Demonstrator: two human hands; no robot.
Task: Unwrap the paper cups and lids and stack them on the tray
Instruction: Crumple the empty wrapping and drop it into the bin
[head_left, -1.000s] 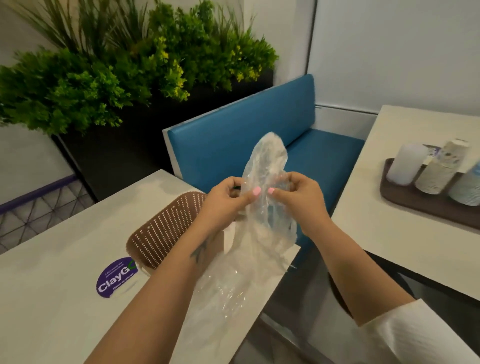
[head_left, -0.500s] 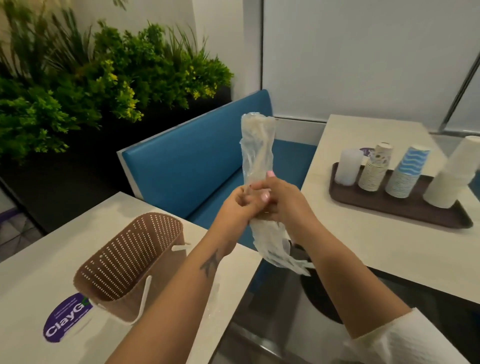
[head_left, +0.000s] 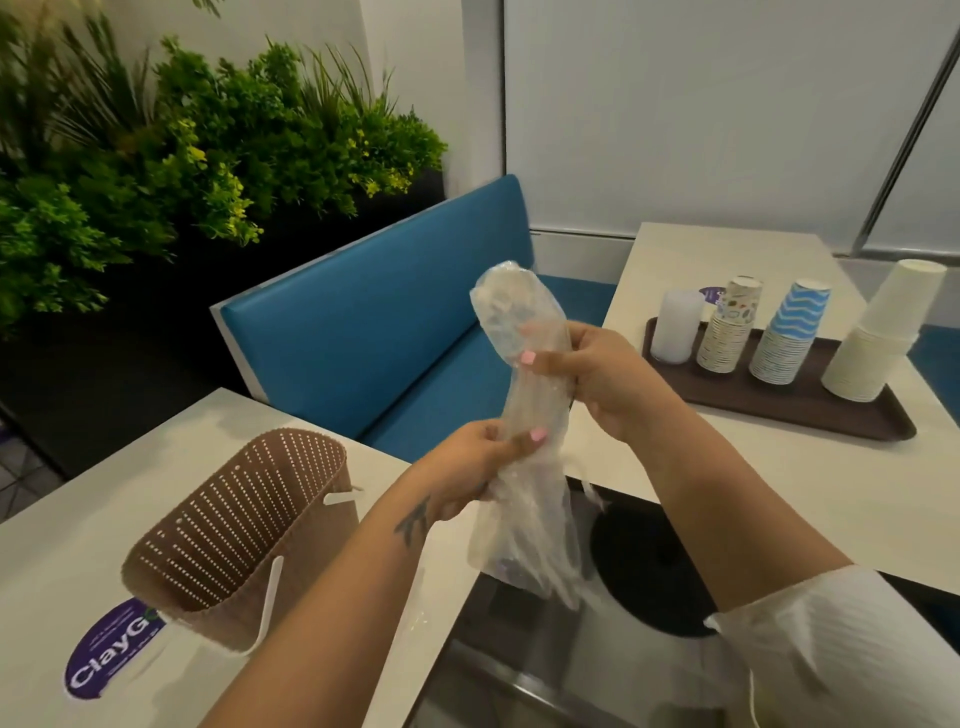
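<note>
A clear plastic wrapper (head_left: 511, 312) hangs bunched into a long strip between my hands, in the gap between two tables. My right hand (head_left: 597, 379) grips it high up. Lower down, my left hand (head_left: 480, 465) pinches it, and its loose tail (head_left: 524, 545) dangles below. On the right table a dark brown tray (head_left: 800, 410) carries a stack of white lids (head_left: 675, 325), a patterned cup stack (head_left: 727, 327), a blue wavy cup stack (head_left: 787, 332) and a leaning plain white cup stack (head_left: 883, 332).
A brown perforated basket (head_left: 244, 535) lies tilted on the left table (head_left: 62, 561), beside a purple sticker (head_left: 111, 647). A blue bench (head_left: 374, 322) runs behind both tables, with green plants (head_left: 171, 156) behind it. A dark round table base (head_left: 649, 566) is on the floor below.
My hands have slid apart along the wrapper: the right one higher, the left one lower. The wrapper went from a wide loose sheet to a narrow bunched strip. The view turned right.
</note>
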